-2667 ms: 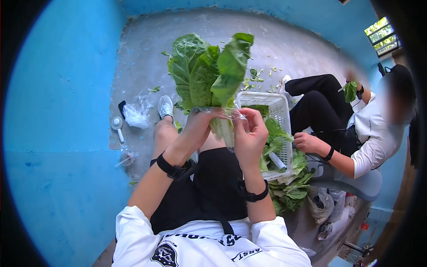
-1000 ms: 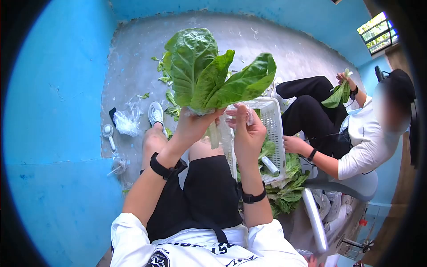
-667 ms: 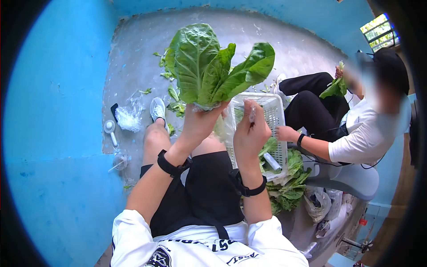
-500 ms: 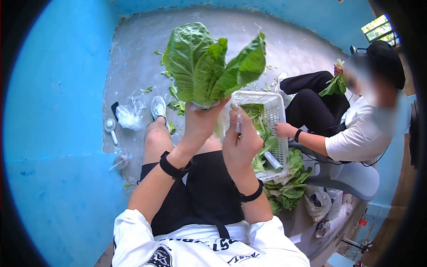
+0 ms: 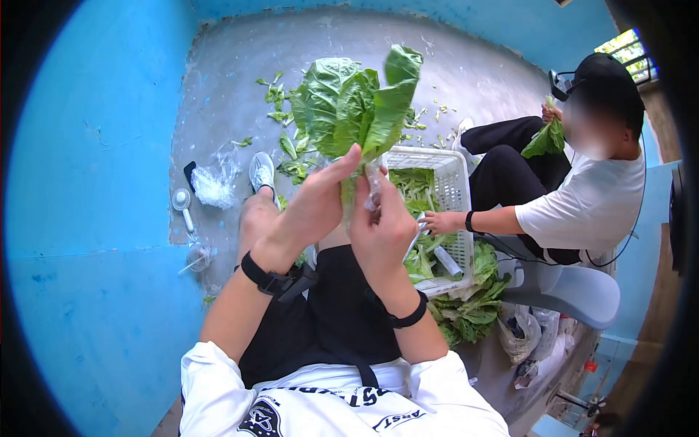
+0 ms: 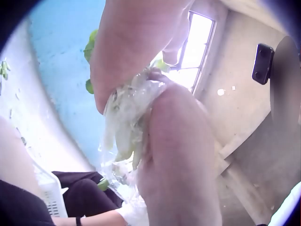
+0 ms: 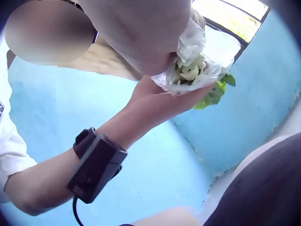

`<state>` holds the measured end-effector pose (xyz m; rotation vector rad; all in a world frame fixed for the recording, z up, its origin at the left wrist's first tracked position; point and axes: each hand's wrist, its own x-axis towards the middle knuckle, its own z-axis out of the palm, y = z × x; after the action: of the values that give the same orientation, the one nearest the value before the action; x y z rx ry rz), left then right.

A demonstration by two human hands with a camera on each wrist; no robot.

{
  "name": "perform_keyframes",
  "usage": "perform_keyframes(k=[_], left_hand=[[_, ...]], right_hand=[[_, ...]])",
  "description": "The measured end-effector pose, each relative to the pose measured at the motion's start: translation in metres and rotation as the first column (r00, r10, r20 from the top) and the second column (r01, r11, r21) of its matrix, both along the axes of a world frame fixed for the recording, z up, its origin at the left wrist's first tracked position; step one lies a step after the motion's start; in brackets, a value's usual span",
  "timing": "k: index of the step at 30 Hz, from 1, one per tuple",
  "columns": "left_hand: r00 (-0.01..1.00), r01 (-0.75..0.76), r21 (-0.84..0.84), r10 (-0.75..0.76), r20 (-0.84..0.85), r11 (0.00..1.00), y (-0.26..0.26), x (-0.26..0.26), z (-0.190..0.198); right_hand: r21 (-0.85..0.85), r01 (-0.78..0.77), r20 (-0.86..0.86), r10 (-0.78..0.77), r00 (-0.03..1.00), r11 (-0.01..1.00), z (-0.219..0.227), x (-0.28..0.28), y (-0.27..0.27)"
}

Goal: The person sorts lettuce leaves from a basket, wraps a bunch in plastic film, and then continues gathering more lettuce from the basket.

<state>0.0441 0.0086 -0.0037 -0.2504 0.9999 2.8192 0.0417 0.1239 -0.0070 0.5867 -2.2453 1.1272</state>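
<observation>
Lower stems of the leafy bundle (image 5: 349, 116) are partly hidden by the left hand (image 5: 313, 207) and right hand (image 5: 386, 226). The window (image 5: 628, 48), upper right, meets the dark border. Contents of the plastic bags (image 5: 520, 339), lower right: indeterminable.

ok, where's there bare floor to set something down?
Likely bare: floor between the far blue wall and the leaf scraps; also floor between those scraps and the left wall, beyond the plastic film. Crowded: around the white crate, by leafy greens, plastic bags and the other person.
</observation>
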Motion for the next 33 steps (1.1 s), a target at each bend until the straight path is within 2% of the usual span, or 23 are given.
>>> perform_keyframes(k=[1, 2, 4, 5, 7, 8, 10, 14, 16, 17, 19, 20, 22, 24, 27, 32, 33], left_hand=[[0.995, 0.004, 0.141, 0.009, -0.097, 0.99, -0.002, 0.001, -0.001], [0.995, 0.005, 0.14, 0.009, -0.1, 0.99, -0.005, 0.003, 0.0], [0.966, 0.188, 0.353, -0.108, -0.233, 0.917, -0.011, 0.01, 0.01], [0.966, 0.188, 0.353, -0.108, -0.234, 0.917, -0.009, 0.011, 0.014], [0.992, 0.084, 0.06, -0.077, -0.103, 0.995, -0.007, 0.012, 0.02], [0.992, 0.081, 0.058, -0.074, -0.103, 0.995, -0.006, 0.012, 0.017], [0.975, 0.146, -0.156, -0.169, -0.147, 0.977, -0.005, 0.008, 0.008], [0.983, 0.098, -0.089, -0.11, -0.147, 0.991, 0.005, 0.013, 0.011], [0.997, -0.06, 0.001, 0.06, -0.057, 0.998, 0.01, 0.014, 0.01], [0.997, -0.061, 0.003, 0.061, -0.05, 0.998, 0.009, 0.013, 0.01], [0.998, -0.049, -0.112, 0.053, 0.033, 0.993, 0.006, 0.011, 0.014], [0.998, -0.047, -0.112, 0.051, 0.032, 0.993, 0.007, 0.012, 0.012], [0.989, -0.147, -0.278, 0.144, -0.031, 0.949, 0.006, 0.01, 0.001], [0.985, -0.171, -0.289, 0.163, -0.051, 0.942, 0.006, 0.007, -0.004], [0.974, -0.225, -0.329, 0.208, -0.085, 0.917, 0.009, 0.006, -0.01], [0.961, -0.278, -0.43, 0.245, -0.131, 0.859, 0.008, 0.0, -0.026], [0.938, -0.347, -0.501, 0.293, -0.185, 0.793, 0.011, 0.001, -0.024]], right_hand=[[0.007, 0.011, 0.05, -0.012, 0.999, 1.0, 0.002, -0.001, 0.003], [0.006, 0.012, 0.048, -0.012, 0.999, 1.0, 0.004, -0.003, 0.007], [-0.199, 0.008, 0.303, 0.054, 0.952, 0.98, 0.006, -0.008, 0.015], [-0.199, 0.008, 0.302, 0.054, 0.952, 0.98, 0.006, -0.01, 0.018], [-0.453, -0.098, 0.293, 0.252, 0.922, 0.886, 0.003, -0.012, 0.021], [-0.454, -0.101, 0.292, 0.255, 0.922, 0.885, 0.004, -0.01, 0.022], [-0.342, -0.238, 0.192, 0.316, 0.929, 0.909, 0.004, -0.003, 0.023], [-0.272, -0.233, 0.239, 0.299, 0.924, 0.934, 0.004, 0.005, 0.023], [-0.23, -0.093, 0.236, 0.148, 0.961, 0.969, 0.005, 0.003, 0.025], [-0.207, -0.02, 0.237, 0.07, 0.969, 0.978, 0.004, 0.002, 0.024], [-0.224, 0.002, 0.226, 0.05, 0.973, 0.975, 0.008, -0.001, 0.021], [-0.269, 0.01, 0.225, 0.053, 0.973, 0.963, 0.007, -0.002, 0.02], [-0.313, 0.018, 0.222, 0.055, 0.973, 0.949, 0.001, -0.006, 0.016], [-0.163, 0.057, 0.178, -0.028, 0.984, 0.985, -0.005, -0.01, 0.018], [-0.112, 0.072, 0.079, -0.063, 0.995, 0.991, -0.008, -0.014, 0.02], [-0.038, 0.03, -0.012, -0.03, 0.999, 0.999, -0.005, -0.008, 0.018], [-0.032, 0.0, -0.065, -0.002, 0.998, 1.0, -0.003, -0.005, 0.015]])
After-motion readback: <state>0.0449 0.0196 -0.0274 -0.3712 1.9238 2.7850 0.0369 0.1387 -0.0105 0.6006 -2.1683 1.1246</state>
